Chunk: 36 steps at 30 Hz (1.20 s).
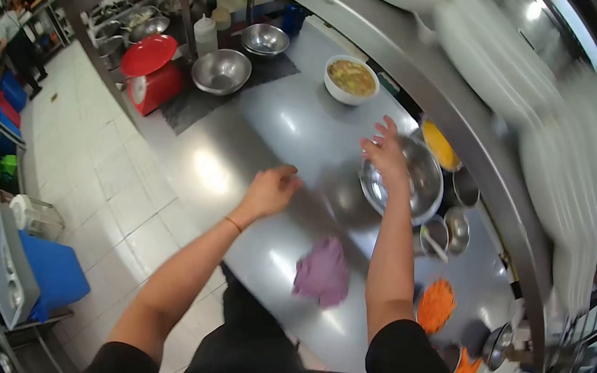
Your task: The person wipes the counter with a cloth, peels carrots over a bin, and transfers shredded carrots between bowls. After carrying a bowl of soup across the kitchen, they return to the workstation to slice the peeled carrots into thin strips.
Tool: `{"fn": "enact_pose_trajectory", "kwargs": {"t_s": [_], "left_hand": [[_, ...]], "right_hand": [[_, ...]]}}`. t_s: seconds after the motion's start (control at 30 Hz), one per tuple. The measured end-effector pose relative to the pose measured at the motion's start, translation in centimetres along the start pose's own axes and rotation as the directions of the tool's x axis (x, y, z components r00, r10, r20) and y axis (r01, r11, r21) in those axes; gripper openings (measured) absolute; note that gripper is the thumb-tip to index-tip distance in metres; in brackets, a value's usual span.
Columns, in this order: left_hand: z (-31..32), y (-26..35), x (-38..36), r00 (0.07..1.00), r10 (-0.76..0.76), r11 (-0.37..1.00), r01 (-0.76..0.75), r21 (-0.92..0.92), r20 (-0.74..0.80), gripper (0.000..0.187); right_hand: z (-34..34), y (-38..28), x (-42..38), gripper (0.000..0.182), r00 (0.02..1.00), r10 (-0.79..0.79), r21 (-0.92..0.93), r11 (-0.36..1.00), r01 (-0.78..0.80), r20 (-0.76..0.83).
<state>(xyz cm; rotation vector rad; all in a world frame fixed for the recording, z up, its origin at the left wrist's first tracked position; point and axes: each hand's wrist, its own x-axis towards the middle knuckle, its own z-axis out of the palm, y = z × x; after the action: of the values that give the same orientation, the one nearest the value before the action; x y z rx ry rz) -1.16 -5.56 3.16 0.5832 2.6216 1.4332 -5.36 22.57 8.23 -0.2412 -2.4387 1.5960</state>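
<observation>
My right hand [388, 156] is raised over the near-left part of a large steel mixing bowl [426, 175], fingers spread and nothing in them. Over the bare middle of the steel table [260, 131], my left hand [273, 189] hovers with loosely bent, parted fingers and holds nothing. A crumpled purple cloth [324, 272] lies on the table between my forearms. Farther back stands a white bowl [351, 80] filled with yellowish-green food in liquid.
A red kitchen scale [153, 90], steel bowls [221, 71] and a white squeeze bottle [205, 36] stand at the back left. Along the right are yellow food [440, 145], small steel containers and shredded orange food [437, 305]. An overhead shelf holds white plates [494, 46].
</observation>
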Motion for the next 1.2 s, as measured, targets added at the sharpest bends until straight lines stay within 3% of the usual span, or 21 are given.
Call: {"fn": "enact_pose_trajectory", "kwargs": {"t_s": [0.03,0.07,0.1,0.17,0.2,0.23,0.27,0.3,0.33,0.37,0.43,0.47,0.57,0.67,0.8,0.87,0.9,0.97,1.03,1.13,1.2], "left_hand": [[-1.9,-1.2,4.5,0.987,-0.099,0.995,0.102,-0.021,0.124,0.051],[-2.8,-2.5,8.7,0.978,-0.149,0.985,0.159,-0.060,0.150,0.054],[-3.2,-3.8,13.2,0.965,-0.189,0.973,0.209,-0.098,0.182,0.057],[-1.7,-7.3,22.2,0.994,-0.111,0.936,0.099,-0.338,-0.018,0.058],[-0.4,-8.6,26.6,0.992,-0.091,0.905,0.044,-0.423,-0.093,0.063],[1.0,-9.5,30.9,0.983,-0.077,0.865,-0.018,-0.501,-0.168,0.068],[2.1,-9.8,34.3,0.986,-0.068,0.851,-0.023,-0.524,-0.155,0.068],[3.1,-9.9,37.3,0.991,-0.124,0.825,0.079,-0.559,-0.042,0.073],[3.5,-9.1,39.0,0.982,-0.172,0.796,0.184,-0.576,0.075,0.078],[4.3,-8.3,40.0,0.983,-0.160,0.792,0.180,-0.583,0.087,0.078],[4.5,-6.3,39.9,0.980,-0.141,0.970,0.165,-0.177,0.139,0.087],[5.3,-7.3,41.1,0.960,-0.110,0.943,0.182,-0.280,0.256,0.092],[5.0,-7.1,41.5,0.950,-0.079,0.942,0.171,-0.290,0.303,0.096],[4.1,-7.2,41.1,0.947,-0.095,0.923,0.199,-0.330,0.306,0.101],[0.7,-6.7,38.4,0.955,-0.081,0.879,0.203,-0.431,0.284,0.101],[-0.6,-7.4,37.0,0.927,0.094,0.512,0.268,-0.816,0.363,0.094],[-2.9,-6.8,35.5,0.926,0.100,0.527,0.260,-0.809,0.363,0.094],[-8.4,-5.1,30.9,0.854,0.067,0.346,0.464,-0.815,0.515,0.087],[-10.9,-5.6,28.0,0.839,0.062,0.409,0.472,-0.781,0.540,0.097],[-16.2,-5.5,21.5,0.881,0.120,0.301,0.407,-0.862,0.458,0.096],[-19.9,-5.6,16.9,0.882,0.080,0.285,0.426,-0.859,0.464,0.094]], "right_hand": [[-0.5,1.1,5.6,0.091,0.992,0.120,-0.234,0.966,-0.105,0.050],[-0.8,2.4,9.9,0.101,0.963,0.259,-0.458,0.866,-0.200,0.071],[-0.7,3.4,13.4,0.101,0.957,0.279,-0.491,0.846,-0.210,0.073],[-0.3,4.6,18.9,0.111,0.823,0.563,-0.324,0.794,-0.515,0.074],[0.0,5.2,20.1,0.113,0.811,0.584,-0.207,0.798,-0.567,0.032],[0.3,5.5,20.9,0.113,0.808,0.590,-0.219,0.788,-0.575,0.003],[0.5,5.9,21.2,0.112,0.808,0.577,-0.144,0.815,-0.561,0.122],[0.6,6.2,21.4,0.112,0.803,0.546,-0.063,0.834,-0.549,0.240],[0.6,6.6,21.6,0.112,0.808,0.529,-0.032,0.841,-0.540,0.261],[0.7,7.0,21.5,0.112,0.809,0.535,-0.034,0.838,-0.544,0.242],[1.2,7.4,20.7,0.112,0.859,0.463,0.069,0.871,-0.487,0.219],[1.4,7.4,20.4,0.112,0.853,0.477,0.059,0.865,-0.498,0.213],[2.9,7.0,19.4,0.105,0.913,0.379,0.282,0.869,-0.407,0.151],[4.8,6.4,18.3,0.108,0.955,0.261,0.411,0.862,-0.296,0.141],[7.1,3.2,15.7,0.113,0.947,0.306,0.448,0.836,-0.318,0.100],[8.6,0.5,13.9,0.115,0.957,0.283,0.444,0.850,-0.283,0.066],[9.4,-0.8,12.9,0.117,0.964,0.265,0.427,0.868,-0.252,0.031],[10.9,-3.0,10.2,0.116,0.974,0.227,0.395,0.896,-0.204,-0.014],[13.1,-5.9,7.0,0.115,0.979,0.188,0.369,0.918,-0.146,-0.079],[17.2,-13.5,0.8,0.120,0.970,0.210,0.233,0.956,-0.178,-0.123],[20.0,-17.2,-3.4,0.120,0.964,0.242,0.283,0.937,-0.203,-0.111]]}}
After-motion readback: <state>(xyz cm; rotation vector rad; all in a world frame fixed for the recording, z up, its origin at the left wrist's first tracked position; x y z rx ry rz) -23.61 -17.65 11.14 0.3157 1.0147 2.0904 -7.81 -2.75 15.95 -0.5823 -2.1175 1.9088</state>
